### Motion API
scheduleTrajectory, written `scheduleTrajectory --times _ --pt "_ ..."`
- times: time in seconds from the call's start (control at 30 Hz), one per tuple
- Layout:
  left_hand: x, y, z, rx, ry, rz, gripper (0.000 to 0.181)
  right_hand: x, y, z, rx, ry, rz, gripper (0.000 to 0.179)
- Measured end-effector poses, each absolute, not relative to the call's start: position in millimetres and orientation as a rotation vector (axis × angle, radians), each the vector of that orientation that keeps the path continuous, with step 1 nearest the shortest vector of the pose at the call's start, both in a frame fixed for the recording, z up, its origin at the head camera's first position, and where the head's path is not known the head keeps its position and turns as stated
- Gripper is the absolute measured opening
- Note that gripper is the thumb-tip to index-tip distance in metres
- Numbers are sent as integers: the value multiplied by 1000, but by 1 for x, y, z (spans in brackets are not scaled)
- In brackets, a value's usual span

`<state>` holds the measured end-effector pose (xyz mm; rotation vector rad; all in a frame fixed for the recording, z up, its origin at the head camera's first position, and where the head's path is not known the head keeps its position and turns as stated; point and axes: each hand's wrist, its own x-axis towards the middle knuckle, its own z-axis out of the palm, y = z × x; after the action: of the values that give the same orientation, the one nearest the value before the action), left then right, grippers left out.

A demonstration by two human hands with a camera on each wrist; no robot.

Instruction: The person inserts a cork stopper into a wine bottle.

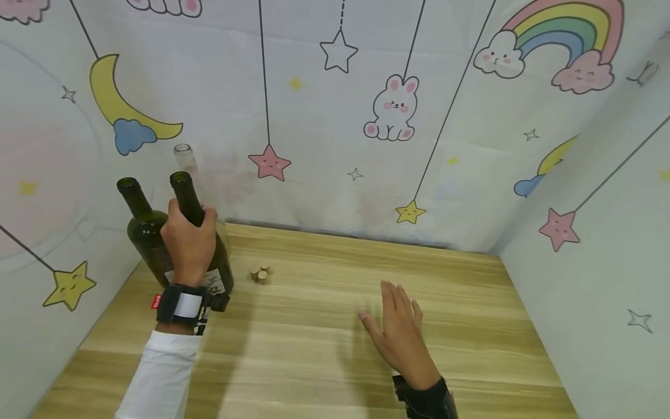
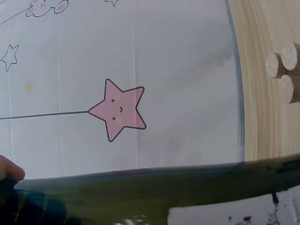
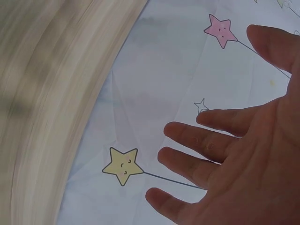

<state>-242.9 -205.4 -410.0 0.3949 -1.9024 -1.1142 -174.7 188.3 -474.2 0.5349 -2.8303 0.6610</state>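
Note:
My left hand (image 1: pixel 189 241) grips a dark green wine bottle (image 1: pixel 224 269) around its neck and shoulder, at the left of the table. In the left wrist view that bottle (image 2: pixel 117 194) lies across the bottom with a white label. A second green bottle (image 1: pixel 143 230) stands just left of the hand. Behind them rises the neck of a clear glass bottle (image 1: pixel 184 152), its body mostly hidden. Over the right half of the table, my right hand (image 1: pixel 400 334) holds nothing. Its fingers (image 3: pixel 201 136) are extended and spread in the right wrist view.
Several small corks (image 1: pixel 260 273) stand in a cluster right of the bottles; the left wrist view shows the corks (image 2: pixel 286 70) at its right edge. The wooden table (image 1: pixel 314 326) meets white printed fabric walls (image 1: pixel 324 134) at the back and sides.

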Motion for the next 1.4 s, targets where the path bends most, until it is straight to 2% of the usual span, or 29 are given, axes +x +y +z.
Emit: scheduleTrajectory --times 0.27,0.5,0.9,1.4 --pt "-235 -203 -406 384 -1928 -1181 35 -175 190 -473 540 -2814 647 80" --pt "-217 -188 -395 262 -1935 -1185 31 -176 192 -474 530 -2831 607 80" --pt "-172 -133 -377 -14 -1999 -1208 17 -174 185 -473 579 -2812 622 79" --pt "-117 -62 -392 -409 -2088 -1399 17 -169 175 -471 615 -2810 663 80"
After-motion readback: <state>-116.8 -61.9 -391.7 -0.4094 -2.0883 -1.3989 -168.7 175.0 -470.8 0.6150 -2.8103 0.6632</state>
